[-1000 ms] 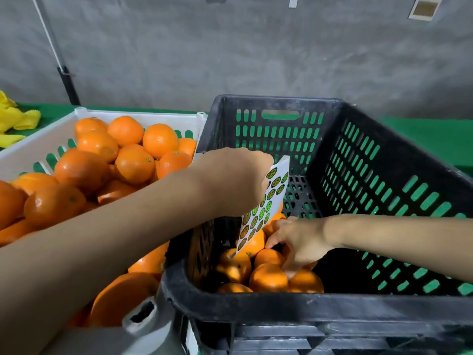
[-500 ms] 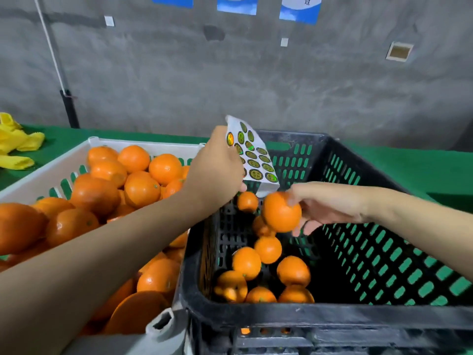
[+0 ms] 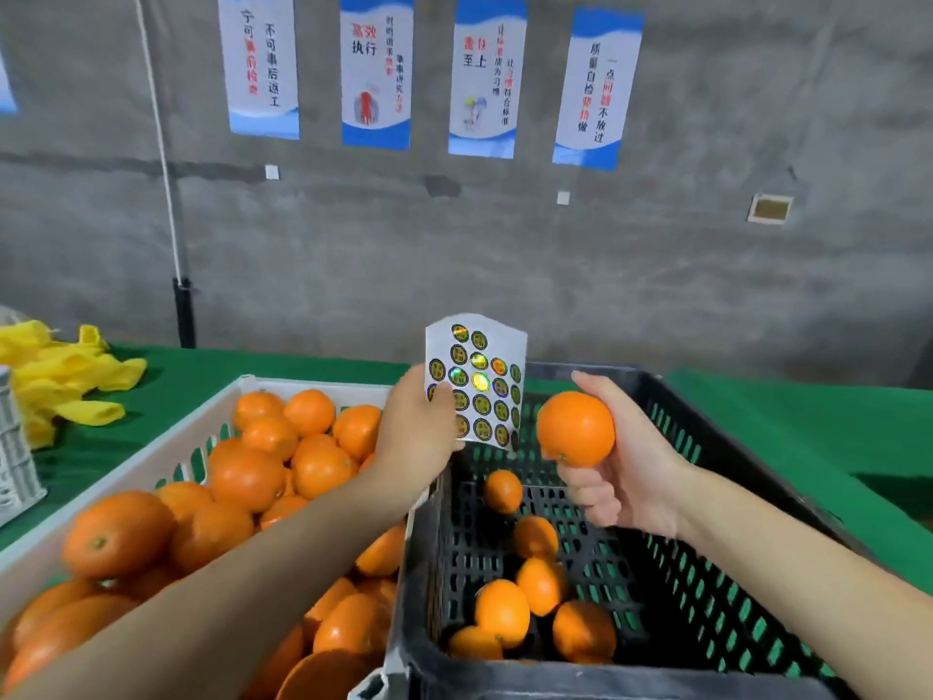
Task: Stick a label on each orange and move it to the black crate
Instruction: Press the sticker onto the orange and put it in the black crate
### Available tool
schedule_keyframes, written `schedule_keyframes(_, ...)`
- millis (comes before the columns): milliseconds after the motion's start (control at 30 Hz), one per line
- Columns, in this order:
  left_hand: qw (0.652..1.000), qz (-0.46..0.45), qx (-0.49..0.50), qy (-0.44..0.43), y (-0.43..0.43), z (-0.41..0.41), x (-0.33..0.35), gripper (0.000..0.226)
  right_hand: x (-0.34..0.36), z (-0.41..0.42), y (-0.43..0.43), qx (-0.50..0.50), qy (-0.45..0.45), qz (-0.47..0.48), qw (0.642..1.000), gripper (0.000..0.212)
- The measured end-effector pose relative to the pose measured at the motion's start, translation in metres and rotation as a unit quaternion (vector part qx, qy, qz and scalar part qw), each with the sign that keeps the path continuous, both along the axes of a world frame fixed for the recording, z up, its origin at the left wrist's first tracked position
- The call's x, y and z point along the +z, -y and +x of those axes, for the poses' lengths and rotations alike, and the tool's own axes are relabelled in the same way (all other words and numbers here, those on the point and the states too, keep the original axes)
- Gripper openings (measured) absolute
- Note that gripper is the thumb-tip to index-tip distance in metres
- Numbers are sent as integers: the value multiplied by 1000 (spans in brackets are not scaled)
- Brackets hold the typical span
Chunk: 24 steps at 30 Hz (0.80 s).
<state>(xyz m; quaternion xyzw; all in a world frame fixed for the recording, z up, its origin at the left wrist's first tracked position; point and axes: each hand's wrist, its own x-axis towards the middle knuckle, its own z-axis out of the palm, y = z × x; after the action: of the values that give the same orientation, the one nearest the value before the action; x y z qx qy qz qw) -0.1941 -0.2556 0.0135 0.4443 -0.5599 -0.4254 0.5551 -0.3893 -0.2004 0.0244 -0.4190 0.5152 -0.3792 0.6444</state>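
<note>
At frame centre, the right hand (image 3: 623, 479) gripped an orange (image 3: 575, 429), lifted from the black crate (image 3: 606, 680) toward the label sheet (image 3: 477, 384) pinched by the left hand (image 3: 416, 437), probably for labelling.

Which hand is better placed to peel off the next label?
Probably the left hand: it holds the label sheet, thumb lying on the labels. The right hand has its fingers curled round an orange over the black crate.

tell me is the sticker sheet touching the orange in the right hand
Apart. The head view shows a strip of the black crate between the sticker sheet and the orange that the right hand holds.
</note>
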Motion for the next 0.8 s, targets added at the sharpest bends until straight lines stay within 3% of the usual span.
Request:
schedule_keyframes(67, 999, 28, -26, 0, -4, 6, 2, 25, 10, 4, 1, 11, 42, -22, 999, 69)
schedule_keyframes(133, 998, 36, -46, 10, -5, 11, 5, 25, 23, 15, 3, 9, 98, -58, 993, 56)
schedule_keyframes(233, 996, 30, -76, 42, -8, 13, 3, 25, 32, 34, 10, -40, 128, -88, 987, 55)
schedule_keyframes(400, 991, -5, -104, 84, -5, 11, -3, 21, 23, 34, 16, -76, 60, -141, 985, 45)
schedule_keyframes(533, 986, -12, -155, 59, -8, 9, -5, 37, 14, 33, 13, -119, -63, -217, 967, 28)
schedule_keyframes(600, 984, -23, -161, 68, -9, 7, -8, 32, 13, 38, 12, -151, -156, -265, 939, 18)
schedule_keyframes(667, 986, -35, -145, 75, -6, 5, -9, 24, 11, 40, 13, -172, -248, -327, 896, 25)
schedule_keyframes(800, 990, -39, -121, 52, -4, 6, -7, 26, 3, 37, 13, -208, -462, -383, 772, 13)
